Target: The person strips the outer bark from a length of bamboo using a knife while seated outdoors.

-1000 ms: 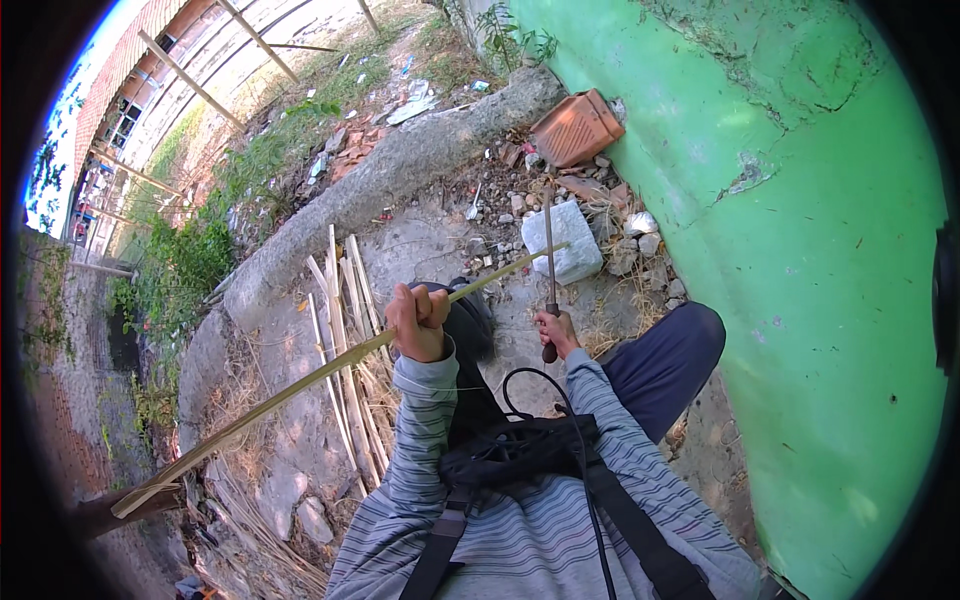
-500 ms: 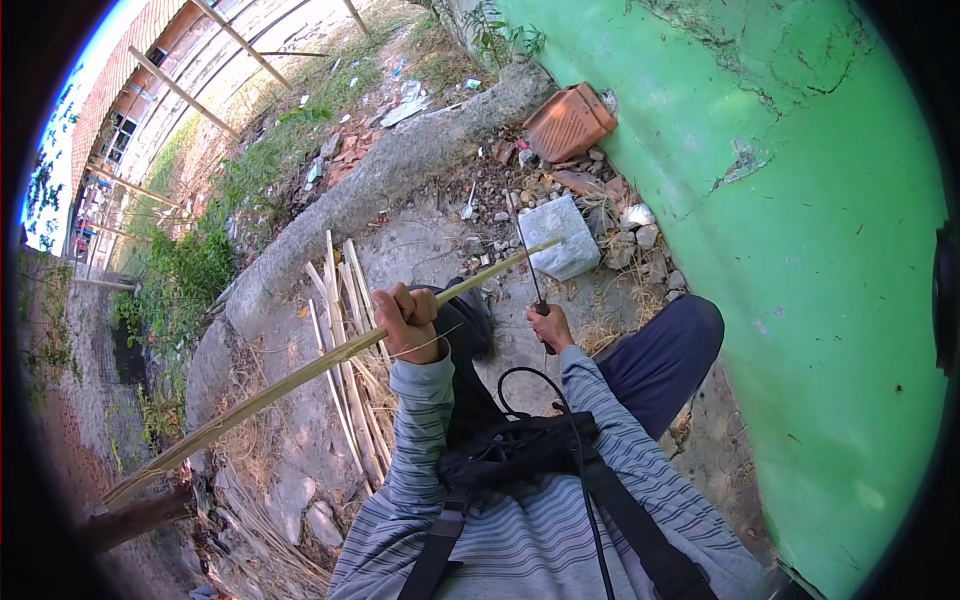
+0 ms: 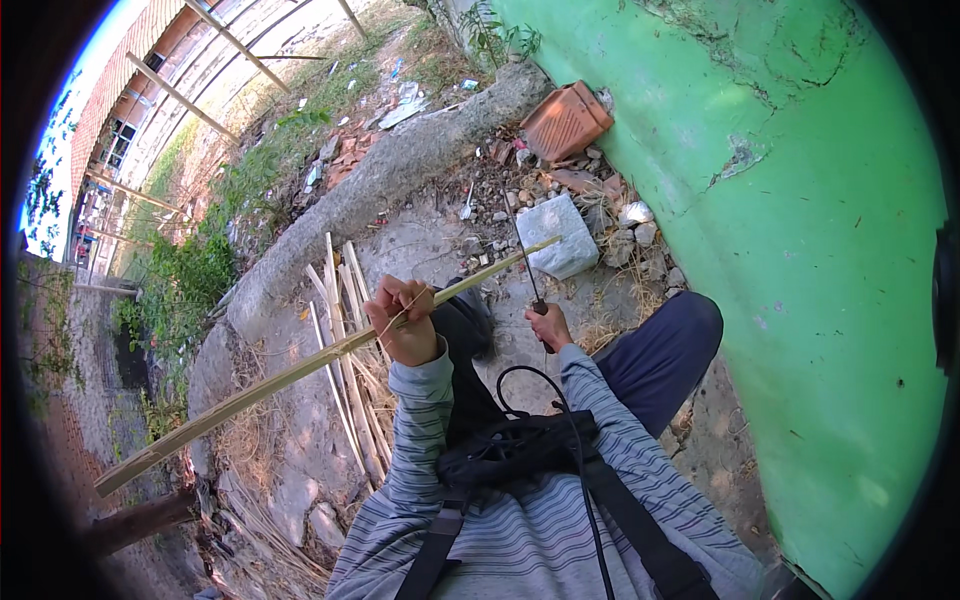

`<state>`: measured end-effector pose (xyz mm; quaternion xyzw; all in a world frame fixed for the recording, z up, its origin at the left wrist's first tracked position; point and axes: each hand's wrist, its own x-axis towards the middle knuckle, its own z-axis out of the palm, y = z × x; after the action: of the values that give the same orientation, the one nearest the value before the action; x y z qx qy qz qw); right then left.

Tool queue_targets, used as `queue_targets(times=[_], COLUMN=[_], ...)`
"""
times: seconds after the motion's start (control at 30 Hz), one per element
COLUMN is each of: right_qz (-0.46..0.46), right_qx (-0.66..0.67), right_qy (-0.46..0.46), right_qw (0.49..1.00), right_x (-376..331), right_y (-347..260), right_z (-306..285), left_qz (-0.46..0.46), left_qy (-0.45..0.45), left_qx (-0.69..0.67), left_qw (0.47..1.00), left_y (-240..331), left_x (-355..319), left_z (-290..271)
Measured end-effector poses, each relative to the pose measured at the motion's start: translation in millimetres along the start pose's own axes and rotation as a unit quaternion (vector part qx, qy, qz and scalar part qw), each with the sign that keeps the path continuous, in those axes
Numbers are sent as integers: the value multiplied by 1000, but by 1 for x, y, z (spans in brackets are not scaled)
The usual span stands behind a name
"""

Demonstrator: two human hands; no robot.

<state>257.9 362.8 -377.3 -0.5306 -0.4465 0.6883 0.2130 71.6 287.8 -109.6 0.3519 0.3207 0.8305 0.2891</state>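
A long, pale strip of bamboo or wood [image 3: 250, 397] runs slantwise across my front. Partway along it, my left hand [image 3: 403, 318] has its fingers curled about the strip, with a thin fibre showing by the fingers. The strip's far end lies over a whitish block [image 3: 562, 238] on the ground. My right hand [image 3: 548, 328] grips the dark handle of a knife [image 3: 531, 262]. Its narrow blade points away from me and crosses the strip close to the block; whether the edge touches the strip, I cannot tell.
More split strips [image 3: 345, 370] lie in a bundle on the left. A green wall [image 3: 800, 260] rises along my right, with a terracotta block [image 3: 567, 121] and rubble [image 3: 640, 235] at its foot. Beyond the strips curves a low concrete edge [image 3: 350, 200]. A black cable [image 3: 575, 440] hangs before my chest.
My left hand has turned and its fingers have loosened somewhat. The strip has rolled, and its near end sits slightly higher. My right hand and the knife have barely moved.
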Motion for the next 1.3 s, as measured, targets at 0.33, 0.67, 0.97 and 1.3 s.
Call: queue_targets(times=[0.33, 0.67, 0.97, 1.3], right_qz=[18, 43, -163, -200], right_qx=[22, 43, -129, -181], right_qy=[-1, 27, 49, 12], right_qw=[1000, 998, 977, 963], right_x=[4, 1, -1, -8], right_y=[11, 14, -2, -17], right_z=[-5, -9, 3, 8], left_qz=[-76, -41, -18, 14], left_qy=[12, 13, 17, -6], left_qx=[71, 121, 127, 157], left_qw=[994, 992, 992, 987], left_y=[4, -3, -7, -6], left_x=[-8, -9, -4, -5], left_z=[-4, -14, -9, -9])
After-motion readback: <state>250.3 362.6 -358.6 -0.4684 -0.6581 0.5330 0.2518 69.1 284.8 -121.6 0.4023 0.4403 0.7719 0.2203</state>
